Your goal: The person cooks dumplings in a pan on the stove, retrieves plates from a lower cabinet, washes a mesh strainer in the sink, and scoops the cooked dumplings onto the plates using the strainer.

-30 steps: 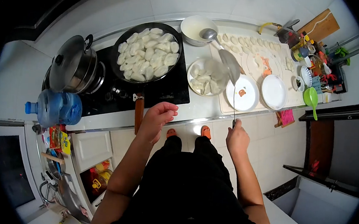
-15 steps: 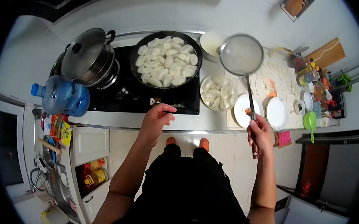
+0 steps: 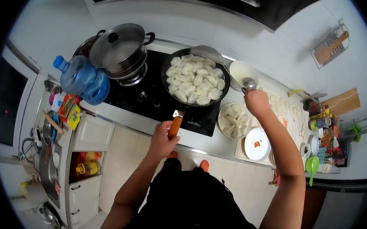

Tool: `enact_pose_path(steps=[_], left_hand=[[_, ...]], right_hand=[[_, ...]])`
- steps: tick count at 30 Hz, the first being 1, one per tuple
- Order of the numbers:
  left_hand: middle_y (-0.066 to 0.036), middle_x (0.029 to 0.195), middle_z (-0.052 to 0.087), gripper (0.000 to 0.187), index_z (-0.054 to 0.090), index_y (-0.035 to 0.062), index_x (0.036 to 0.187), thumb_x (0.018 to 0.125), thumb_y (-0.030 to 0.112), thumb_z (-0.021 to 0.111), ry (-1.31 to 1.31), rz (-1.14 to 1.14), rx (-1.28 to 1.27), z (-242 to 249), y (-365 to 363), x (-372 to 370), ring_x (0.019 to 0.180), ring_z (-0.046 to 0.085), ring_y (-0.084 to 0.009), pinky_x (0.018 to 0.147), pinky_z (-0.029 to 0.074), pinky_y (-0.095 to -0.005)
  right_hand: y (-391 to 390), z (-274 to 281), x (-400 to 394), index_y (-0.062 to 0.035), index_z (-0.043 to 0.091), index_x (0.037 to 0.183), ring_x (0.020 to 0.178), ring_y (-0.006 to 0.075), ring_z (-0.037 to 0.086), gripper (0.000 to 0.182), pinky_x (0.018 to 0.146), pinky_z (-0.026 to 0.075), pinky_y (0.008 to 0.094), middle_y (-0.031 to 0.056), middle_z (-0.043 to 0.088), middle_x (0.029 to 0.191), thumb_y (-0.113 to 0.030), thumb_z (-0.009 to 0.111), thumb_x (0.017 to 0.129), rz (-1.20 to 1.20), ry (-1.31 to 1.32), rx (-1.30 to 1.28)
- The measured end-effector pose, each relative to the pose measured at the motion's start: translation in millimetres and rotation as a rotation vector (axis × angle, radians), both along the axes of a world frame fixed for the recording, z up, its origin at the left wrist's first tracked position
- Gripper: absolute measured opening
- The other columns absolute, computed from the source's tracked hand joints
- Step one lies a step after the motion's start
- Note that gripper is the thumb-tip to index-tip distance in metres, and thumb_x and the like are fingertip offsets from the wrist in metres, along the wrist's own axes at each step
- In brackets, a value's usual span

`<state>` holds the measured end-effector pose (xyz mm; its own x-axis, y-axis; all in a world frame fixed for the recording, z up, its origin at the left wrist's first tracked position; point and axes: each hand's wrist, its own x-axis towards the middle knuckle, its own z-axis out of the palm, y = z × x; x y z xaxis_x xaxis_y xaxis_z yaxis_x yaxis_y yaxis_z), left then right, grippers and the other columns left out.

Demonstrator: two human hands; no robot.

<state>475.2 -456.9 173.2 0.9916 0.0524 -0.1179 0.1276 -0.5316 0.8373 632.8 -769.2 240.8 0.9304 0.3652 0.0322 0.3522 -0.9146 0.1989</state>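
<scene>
My left hand (image 3: 163, 139) is wrapped round the brown wooden handle (image 3: 175, 127) of a black frying pan (image 3: 164, 84). White dumplings (image 3: 196, 80) fill the pan on the stove. My right hand (image 3: 256, 101) is closed round the handle of a mesh strainer (image 3: 207, 53), whose round head overlaps the pan's far right rim. Just ahead of that fist shows a shiny metal spoon-like piece (image 3: 249, 83), at the edge of a white bowl (image 3: 242, 70); whether my right hand also grips it, I cannot tell. Below the fist, a plate of dumplings (image 3: 235, 120) stands beside the stove.
A lidded steamer pot (image 3: 119, 50) sits on the left burner, with a large blue water bottle (image 3: 83, 80) before it. A white plate (image 3: 257, 144) holds orange scraps. Bottles and a green ladle (image 3: 312, 166) crowd the right end. A range hood (image 3: 191, 2) hangs above.
My right hand has swung the strainer up and left from beside the plates to the pan's far rim. My left hand now clasps the pan handle. The view has shifted and turned.
</scene>
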Motion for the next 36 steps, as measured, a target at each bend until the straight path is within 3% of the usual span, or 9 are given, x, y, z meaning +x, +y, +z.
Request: enact_pose_path(steps=[5, 9, 11, 14, 15, 20, 23, 30, 36], left_hand=[[-0.016, 0.114, 0.049, 0.058, 0.039, 0.0018, 0.125, 0.075, 0.013, 0.066, 0.088, 0.062, -0.019, -12.5, -2.2, -5.0, 0.099, 0.055, -0.0261, 0.080, 0.047, -0.0359], [-0.017, 0.114, 0.049, 0.057, 0.038, 0.0015, 0.125, 0.075, 0.013, 0.066, 0.046, 0.059, 0.030, -12.3, -6.1, -6.0, 0.097, 0.057, -0.0277, 0.081, 0.047, -0.0361], [-0.017, 0.113, 0.052, 0.055, 0.042, 0.0031, 0.122, 0.073, 0.009, 0.066, 0.081, 0.085, -0.018, -10.5, -7.5, -6.8, 0.105, 0.052, -0.0307, 0.090, 0.042, -0.0377], [-0.016, 0.112, 0.053, 0.053, 0.043, 0.0024, 0.121, 0.073, 0.006, 0.065, 0.058, 0.095, -0.099, -18.0, -5.1, -7.9, 0.103, 0.053, -0.0307, 0.088, 0.043, -0.0371], [-0.016, 0.112, 0.053, 0.053, 0.043, 0.0024, 0.121, 0.073, 0.006, 0.065, 0.056, 0.096, -0.099, -18.7, -5.2, -7.6, 0.103, 0.053, -0.0307, 0.088, 0.043, -0.0371], [-0.016, 0.111, 0.053, 0.050, 0.045, 0.0030, 0.119, 0.073, 0.005, 0.064, 0.047, 0.111, -0.094, -16.9, -5.8, -7.1, 0.098, 0.056, -0.0298, 0.083, 0.046, -0.0361], [-0.015, 0.111, 0.053, 0.049, 0.045, 0.0035, 0.119, 0.074, 0.005, 0.063, 0.083, 0.122, -0.125, -7.6, -6.5, -6.7, 0.096, 0.057, -0.0280, 0.079, 0.048, -0.0346], [-0.011, 0.114, 0.052, 0.046, 0.047, 0.0042, 0.118, 0.074, 0.003, 0.060, 0.045, 0.234, -0.237, -13.3, 2.4, -8.4, 0.096, 0.056, -0.0221, 0.074, 0.048, -0.0302], [-0.007, 0.116, 0.050, 0.040, 0.047, 0.0048, 0.118, 0.080, 0.000, 0.055, -0.032, 0.322, -0.418, 6.1, 20.7, -5.6, 0.102, 0.050, -0.0170, 0.085, 0.043, -0.0293]], right_hand=[[1.0, -5.9, -12.6, -0.0026, 0.056, 0.081, 0.067, 0.0306, 0.063, 0.010, 0.059, 0.050, 0.0401, 0.0155, 0.063, 0.073, -0.009, 0.048, 0.079, -0.168, -0.050, -0.027], [-11.1, -15.7, -30.8, -0.0014, 0.057, 0.086, 0.075, 0.0329, 0.062, 0.017, 0.065, 0.049, 0.0419, 0.0202, 0.063, 0.076, -0.017, 0.052, 0.081, -0.257, 0.189, 0.118], [-17.8, -17.4, -26.4, -0.0011, 0.058, 0.087, 0.078, 0.0339, 0.062, 0.020, 0.067, 0.048, 0.0426, 0.0220, 0.062, 0.077, -0.019, 0.053, 0.081, -0.292, 0.291, 0.182], [-32.4, -16.7, -14.2, 0.0013, 0.054, 0.079, 0.042, 0.0183, 0.051, 0.023, 0.041, 0.041, 0.0332, 0.0089, 0.052, 0.056, -0.020, 0.052, 0.087, -0.477, 0.759, 0.655], [-31.8, -18.4, -11.9, 0.0007, 0.053, 0.078, 0.035, 0.0095, 0.038, 0.023, 0.033, 0.032, 0.0267, 0.0020, 0.044, 0.052, -0.020, 0.050, 0.089, -0.503, 0.842, 0.791], [-18.1, -40.9, -6.7, 0.0001, 0.053, 0.083, 0.036, 0.0078, 0.037, 0.020, 0.034, 0.029, 0.0241, 0.0005, 0.045, 0.054, -0.018, 0.048, 0.090, -0.530, 1.052, 0.962], [-17.0, -46.5, -11.7, 0.0002, 0.051, 0.091, 0.038, 0.0078, 0.033, 0.021, 0.035, 0.027, 0.0232, 0.0003, 0.042, 0.056, -0.020, 0.046, 0.093, -0.626, 1.309, 1.260], [-27.9, -47.0, -46.1, -0.0022, 0.051, 0.092, 0.037, 0.0077, 0.033, 0.020, 0.033, 0.027, 0.0231, -0.0004, 0.042, 0.057, -0.021, 0.045, 0.094, -0.691, 1.363, 1.516], [-25.2, -33.0, -79.1, -0.0032, 0.050, 0.090, 0.037, 0.0070, 0.033, 0.020, 0.033, 0.029, 0.0225, -0.0005, 0.043, 0.057, -0.022, 0.045, 0.094, -0.671, 1.266, 1.599]])
